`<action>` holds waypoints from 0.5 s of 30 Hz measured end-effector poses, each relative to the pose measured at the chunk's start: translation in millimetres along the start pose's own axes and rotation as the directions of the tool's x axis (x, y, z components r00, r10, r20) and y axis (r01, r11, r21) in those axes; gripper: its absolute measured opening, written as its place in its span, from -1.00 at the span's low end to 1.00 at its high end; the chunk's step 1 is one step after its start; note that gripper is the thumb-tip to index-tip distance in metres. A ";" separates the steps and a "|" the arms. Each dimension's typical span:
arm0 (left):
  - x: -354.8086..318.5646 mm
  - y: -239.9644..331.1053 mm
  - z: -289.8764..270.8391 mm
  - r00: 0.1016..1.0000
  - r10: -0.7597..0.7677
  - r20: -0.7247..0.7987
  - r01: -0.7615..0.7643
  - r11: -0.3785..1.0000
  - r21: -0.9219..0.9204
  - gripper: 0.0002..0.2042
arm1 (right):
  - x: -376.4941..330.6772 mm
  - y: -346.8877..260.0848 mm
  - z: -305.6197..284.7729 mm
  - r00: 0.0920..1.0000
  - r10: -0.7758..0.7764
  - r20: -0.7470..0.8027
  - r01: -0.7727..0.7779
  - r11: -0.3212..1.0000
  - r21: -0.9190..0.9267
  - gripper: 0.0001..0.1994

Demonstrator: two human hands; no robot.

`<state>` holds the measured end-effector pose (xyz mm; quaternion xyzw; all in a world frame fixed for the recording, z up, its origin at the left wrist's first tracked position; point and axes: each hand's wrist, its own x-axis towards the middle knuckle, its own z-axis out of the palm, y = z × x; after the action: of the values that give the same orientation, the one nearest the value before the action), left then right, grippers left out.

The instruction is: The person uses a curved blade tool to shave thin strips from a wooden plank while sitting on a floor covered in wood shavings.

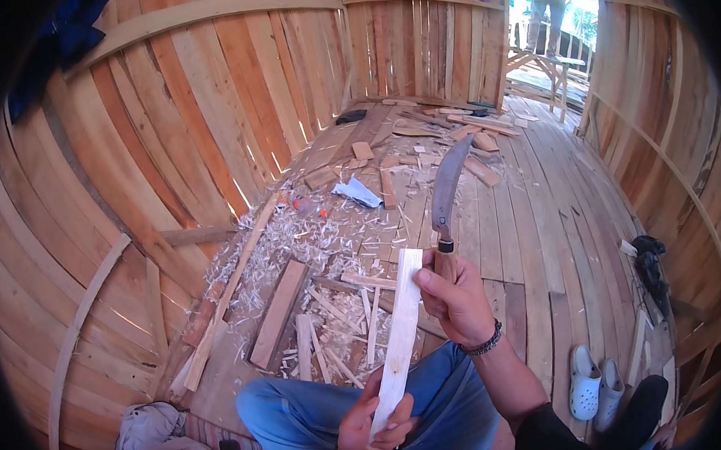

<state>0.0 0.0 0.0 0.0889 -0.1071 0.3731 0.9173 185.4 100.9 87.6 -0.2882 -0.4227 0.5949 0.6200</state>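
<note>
Presently in the left hand (378, 426): the pale wood strip (396, 345), gripped near its lower end with the fingers curled about it; the strip stands tilted in front of the lap, its top leaning slightly to the right.
Right hand (458, 297): wrapped round the handle of the curved knife (450, 184), with the thumb against the upper end of the strip, so it appears to steady the wood as well.
Knife blade: pointing up and away from the person, its edge apart from the wood; no cut is being made at this moment.
Strip, done: the face in view is bare, light and fairly even, its long sides nearly straight; I judge that much of its shaping is finished.
Strip, left: the back and the end inside the left hand are hidden, so any remaining trimming there cannot be told.
Shavings (256, 251): curls and slivers spread thickly over the floor to the left, which suggests a good deal of cutting already done.
Thin sticks (374, 326): several lie loose in front of the legs (277, 417); whether they are finished pieces or waste is unclear.
Thick reddish block (278, 311): lying beside those sticks, apparently uncut by the knife.
Farther scraps (421, 130): boards and offcuts strewn towards the back wall, seemingly unworked.
</note>
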 end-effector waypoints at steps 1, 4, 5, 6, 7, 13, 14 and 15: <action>-0.1 0.7 0.0 1.000 -0.005 -0.003 0.005 1.000 -0.009 -0.47 | 3.0 -0.5 1.9 1.000 -0.015 -0.018 0.015 1.000 -0.023 -0.76; 0.2 -5.1 -2.9 1.000 0.000 -0.008 0.000 1.000 -0.030 -0.48 | 9.0 -3.2 1.0 0.998 -0.042 -0.055 0.035 0.992 -0.122 -0.80; 0.0 -7.3 -4.0 1.000 0.006 -0.010 -0.007 0.999 -0.035 -0.48 | 10.5 -4.1 0.2 0.997 -0.048 -0.063 0.037 0.987 -0.159 -0.81; 0.4 -6.8 -4.2 1.000 0.003 -0.008 -0.003 1.000 -0.026 -0.48 | 12.1 -6.6 3.3 0.996 -0.062 -0.066 0.050 0.984 -0.168 -0.82; 0.6 -6.1 -4.3 1.000 0.000 -0.006 0.000 1.000 -0.017 -0.48 | 12.9 -10.1 8.4 0.995 -0.076 -0.069 0.063 0.982 -0.177 -0.83; 1.3 -5.2 -8.5 0.999 -0.035 0.041 0.037 0.998 -0.054 -0.52 | 20.2 -16.4 12.9 0.986 -0.144 -0.089 0.110 0.945 -0.310 -0.87; 1.0 -5.4 -8.5 0.999 -0.028 0.041 0.030 0.998 -0.053 -0.52 | 20.8 -15.7 15.0 0.981 -0.171 -0.090 0.133 0.935 -0.328 -0.87; -0.2 -5.5 -8.5 0.999 -0.021 0.037 0.023 0.998 -0.053 -0.52 | 21.0 -15.5 17.4 0.980 -0.179 -0.091 0.138 0.931 -0.338 -0.87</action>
<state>4.8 -1.9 -8.6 0.0722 -0.1328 0.3583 0.9213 176.6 117.0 113.0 -0.3880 -0.5000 0.4453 0.6334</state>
